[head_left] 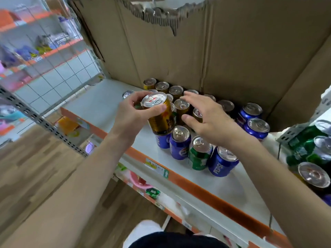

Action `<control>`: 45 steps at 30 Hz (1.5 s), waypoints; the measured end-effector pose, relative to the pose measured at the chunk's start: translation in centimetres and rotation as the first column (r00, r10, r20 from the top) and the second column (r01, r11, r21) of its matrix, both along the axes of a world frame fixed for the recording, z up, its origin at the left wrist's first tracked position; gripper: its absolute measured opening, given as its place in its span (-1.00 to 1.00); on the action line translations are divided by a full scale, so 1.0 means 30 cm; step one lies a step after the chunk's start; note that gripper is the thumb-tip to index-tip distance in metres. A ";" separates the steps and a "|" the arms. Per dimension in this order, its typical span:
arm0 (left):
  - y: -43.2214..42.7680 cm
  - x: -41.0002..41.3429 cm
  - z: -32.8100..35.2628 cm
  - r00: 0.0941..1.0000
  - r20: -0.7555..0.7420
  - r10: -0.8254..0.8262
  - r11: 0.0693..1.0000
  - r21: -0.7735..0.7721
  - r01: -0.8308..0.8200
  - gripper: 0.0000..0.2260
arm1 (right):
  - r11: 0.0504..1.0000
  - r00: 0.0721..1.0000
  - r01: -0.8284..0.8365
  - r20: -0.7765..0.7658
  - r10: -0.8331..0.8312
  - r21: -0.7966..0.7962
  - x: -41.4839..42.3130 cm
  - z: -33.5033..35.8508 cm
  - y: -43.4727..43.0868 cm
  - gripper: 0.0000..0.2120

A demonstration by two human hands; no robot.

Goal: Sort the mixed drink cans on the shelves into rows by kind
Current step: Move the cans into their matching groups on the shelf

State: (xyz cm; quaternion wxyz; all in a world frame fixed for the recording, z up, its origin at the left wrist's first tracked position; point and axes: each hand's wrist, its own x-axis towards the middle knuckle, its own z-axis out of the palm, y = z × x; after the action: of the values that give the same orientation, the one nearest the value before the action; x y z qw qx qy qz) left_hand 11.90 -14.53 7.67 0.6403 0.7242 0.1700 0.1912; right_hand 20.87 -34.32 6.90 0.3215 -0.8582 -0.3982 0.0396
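Left hand [131,113] is gripping a gold can [162,120], thumb and fingers curled round its top end; the can is tilting just above the white shelf [105,102]. Right hand [207,120] is hovering with fingers spread over the gold cans [175,91] clustering against torn cardboard [223,51] at the back. Blue cans [180,146] are crowding the front around one green can [198,154]; the nearest is showing "PEPSI". The held can's print is reading too blurred. More green cans [304,147] are sitting on the shelf to the right.
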 end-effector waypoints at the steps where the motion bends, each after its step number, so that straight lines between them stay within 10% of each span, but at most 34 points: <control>1: 0.025 0.008 -0.002 1.000 0.003 0.015 1.000 0.007 -0.015 -0.46 | 1.000 1.000 -0.009 0.004 0.008 0.009 0.009 -0.001 0.022 -0.47; 20: 0.710 0.388 0.017 0.971 0.122 -0.206 0.971 -0.096 0.218 -0.53 | 0.984 0.989 0.149 0.031 -0.146 -0.102 0.212 -0.005 0.633 -0.49; 45: 0.873 0.633 -0.371 0.820 -0.149 -0.553 0.833 -0.099 0.544 -0.57 | 0.803 0.901 0.420 0.091 -0.424 -0.423 0.249 -0.201 0.768 -0.53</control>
State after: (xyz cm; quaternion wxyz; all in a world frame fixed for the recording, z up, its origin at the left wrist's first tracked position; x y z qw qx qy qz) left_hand 30.89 11.67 -3.47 0.6697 0.7393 0.0141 -0.0686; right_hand 28.35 -11.28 0.88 0.1252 -0.9745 -0.1771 0.0582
